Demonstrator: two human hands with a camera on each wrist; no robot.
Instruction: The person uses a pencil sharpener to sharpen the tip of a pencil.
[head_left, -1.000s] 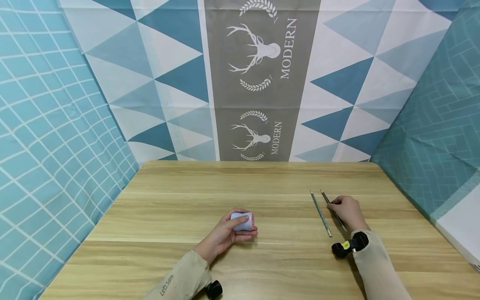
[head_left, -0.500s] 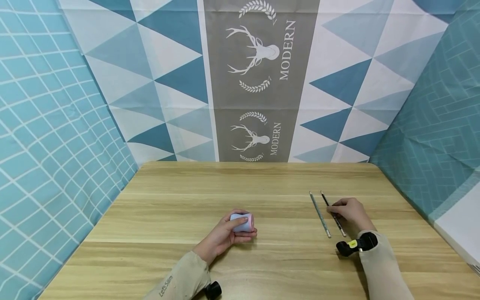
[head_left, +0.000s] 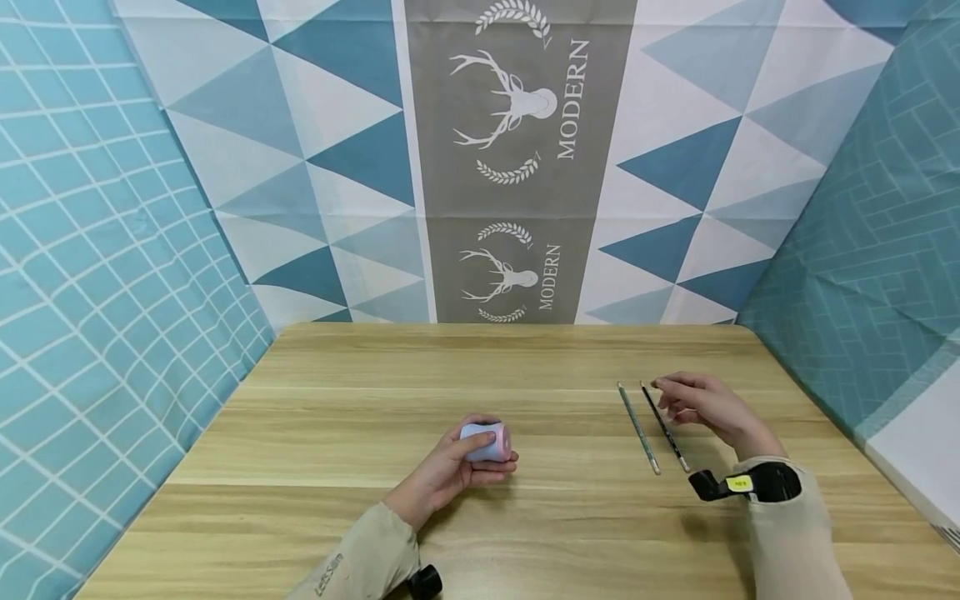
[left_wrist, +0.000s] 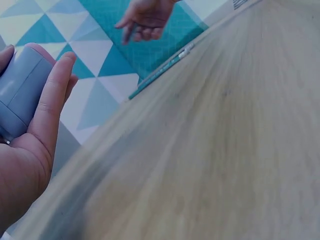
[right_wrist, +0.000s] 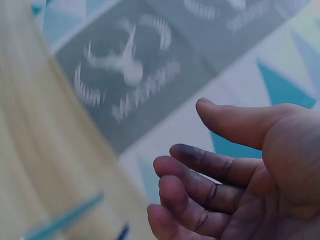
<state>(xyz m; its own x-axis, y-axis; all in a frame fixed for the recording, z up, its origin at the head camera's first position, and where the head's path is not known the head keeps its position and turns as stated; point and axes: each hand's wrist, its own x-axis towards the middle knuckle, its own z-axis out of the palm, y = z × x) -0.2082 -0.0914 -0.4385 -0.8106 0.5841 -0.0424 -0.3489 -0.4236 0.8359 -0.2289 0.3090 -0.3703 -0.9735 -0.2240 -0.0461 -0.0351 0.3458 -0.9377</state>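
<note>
Two pencils (head_left: 651, 427) lie beside the loose, empty right hand (head_left: 701, 404); a careless brush could roll them while the left hand (head_left: 450, 471) grips the sharpener (head_left: 486, 442).

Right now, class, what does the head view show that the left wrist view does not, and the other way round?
Only the head view shows the dark pencil, both sleeves and the deer-print backdrop. Only the left wrist view shows, close up, the left hand's fingers wrapped round the pale blue cylinder. Both show the teal pencil lying on the wooden table, and the right hand holding nothing.
</note>
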